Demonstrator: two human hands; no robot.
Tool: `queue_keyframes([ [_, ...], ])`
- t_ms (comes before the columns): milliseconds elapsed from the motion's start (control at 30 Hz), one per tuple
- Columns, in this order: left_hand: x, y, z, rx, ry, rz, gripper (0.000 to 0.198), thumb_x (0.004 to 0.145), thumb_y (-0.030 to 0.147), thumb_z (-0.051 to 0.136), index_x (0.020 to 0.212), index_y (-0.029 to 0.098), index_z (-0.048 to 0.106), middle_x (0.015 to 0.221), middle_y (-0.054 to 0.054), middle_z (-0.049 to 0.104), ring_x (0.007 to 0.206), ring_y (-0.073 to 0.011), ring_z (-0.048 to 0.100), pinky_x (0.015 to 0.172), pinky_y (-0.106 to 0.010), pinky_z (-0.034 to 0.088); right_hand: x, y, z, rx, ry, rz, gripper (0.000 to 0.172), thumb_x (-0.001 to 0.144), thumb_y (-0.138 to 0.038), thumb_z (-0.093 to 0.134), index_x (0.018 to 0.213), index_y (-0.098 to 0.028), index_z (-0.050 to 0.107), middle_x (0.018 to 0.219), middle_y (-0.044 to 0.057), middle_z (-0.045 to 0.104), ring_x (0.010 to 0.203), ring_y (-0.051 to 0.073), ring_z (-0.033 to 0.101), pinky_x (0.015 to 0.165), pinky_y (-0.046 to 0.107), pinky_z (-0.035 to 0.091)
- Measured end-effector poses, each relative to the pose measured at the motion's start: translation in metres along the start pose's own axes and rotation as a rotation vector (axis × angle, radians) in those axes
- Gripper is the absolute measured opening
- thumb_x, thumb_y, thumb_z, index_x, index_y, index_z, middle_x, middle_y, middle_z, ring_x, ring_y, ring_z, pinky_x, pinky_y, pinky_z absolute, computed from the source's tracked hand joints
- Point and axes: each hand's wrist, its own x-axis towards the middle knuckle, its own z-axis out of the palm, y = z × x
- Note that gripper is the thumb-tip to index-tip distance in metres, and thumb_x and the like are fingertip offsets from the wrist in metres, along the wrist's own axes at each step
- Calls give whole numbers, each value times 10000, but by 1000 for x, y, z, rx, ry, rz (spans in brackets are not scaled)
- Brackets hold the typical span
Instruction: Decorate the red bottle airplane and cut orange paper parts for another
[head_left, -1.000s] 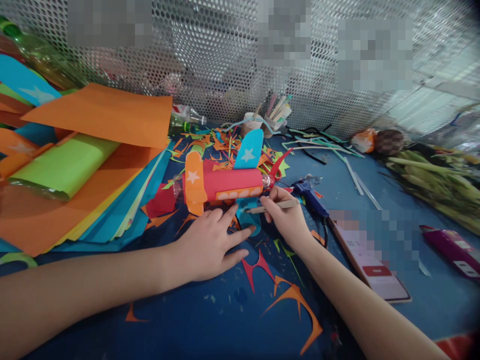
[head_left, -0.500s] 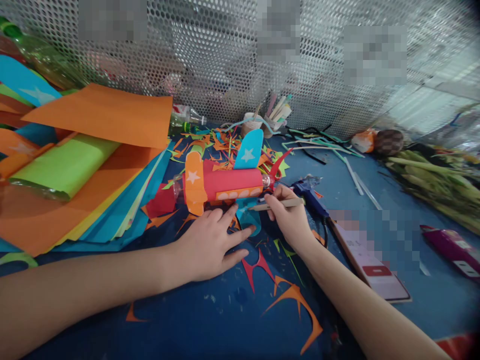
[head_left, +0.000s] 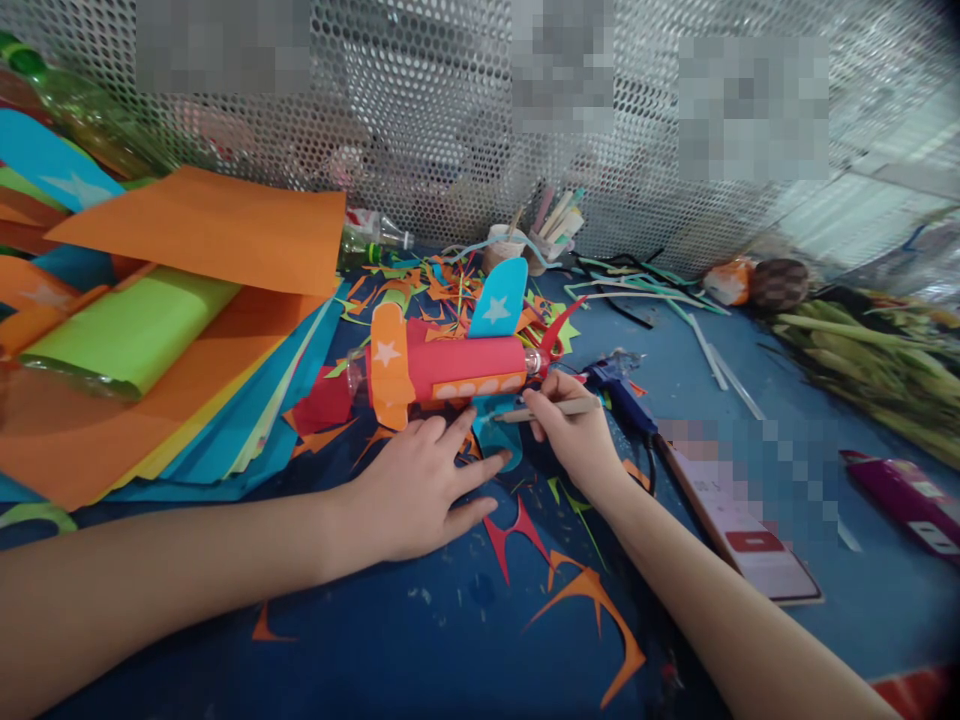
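Mid-tabletop, between both forearms and the scrap pile: paper plane, red paper rolled round a clear bottle. Long axis runs left-right across the view, right end slightly farther from the person. Bottle neck points right, a red curved piece rising beside it. Other end points left; orange star band wraps the body there. Far wing, blue with white star, sticks out away from the person. Near wing, also blue, sticks out toward the person, square to the body. Orange strip with pale ovals runs lengthwise along the near side.

Left hand: palm down, fingers spread, grasping nothing, fingertips on the near wing's edge. Right hand: thumb and fingers pinching a pen, tip pointing left over the near wing's star. Tip contact too small to confirm.

Just right of that hand: blue glue gun, then a phone lying flat. Left: stacked coloured paper with a green-wrapped bottle lying on it. Red and orange offcuts nearest the person.
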Motion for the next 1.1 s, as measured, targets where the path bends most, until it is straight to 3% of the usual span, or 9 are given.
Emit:
queue_keyframes([
  [1100, 1, 0, 1, 21, -5, 4, 478, 944, 509, 256, 1366, 364, 426, 1387, -177, 420, 916, -273, 540, 756, -432, 465, 1, 2, 0, 15, 24, -3, 285, 803, -241, 559, 590, -224, 369, 377, -89, 439, 364, 75, 367, 429, 216, 282],
])
